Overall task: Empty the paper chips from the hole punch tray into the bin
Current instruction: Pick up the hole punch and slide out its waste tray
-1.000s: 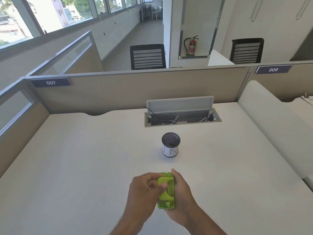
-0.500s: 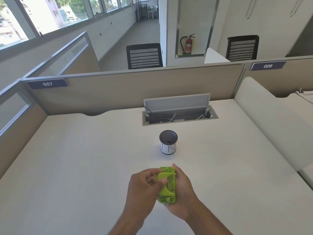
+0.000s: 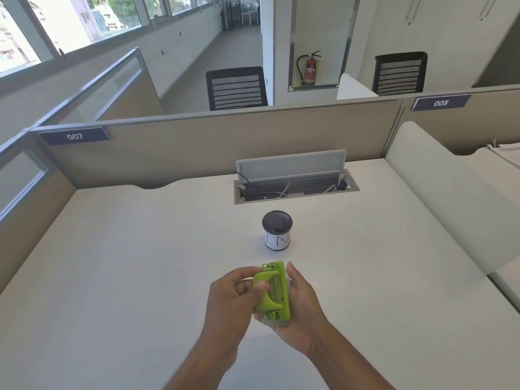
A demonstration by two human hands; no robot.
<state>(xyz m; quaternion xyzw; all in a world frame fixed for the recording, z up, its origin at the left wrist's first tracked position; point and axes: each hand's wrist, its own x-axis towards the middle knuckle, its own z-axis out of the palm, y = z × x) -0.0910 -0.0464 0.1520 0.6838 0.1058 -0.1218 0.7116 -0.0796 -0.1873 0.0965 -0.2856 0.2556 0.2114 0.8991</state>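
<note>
Punch [image 3: 274, 294] green, above desk [image 3: 112, 277] | right hand [image 3: 298, 311] cups it | left hand [image 3: 228, 302] fingers pinch its side | bin [image 3: 277, 234] beyond, apart

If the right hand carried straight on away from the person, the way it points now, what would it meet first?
Most likely the small bin standing on the desk just beyond the green hole punch that the right hand cradles. Bare desk lies between; height above it is unclear.

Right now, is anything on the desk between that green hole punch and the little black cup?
No. In the head view, only bare white desk separates the hole punch from the cup.
</note>
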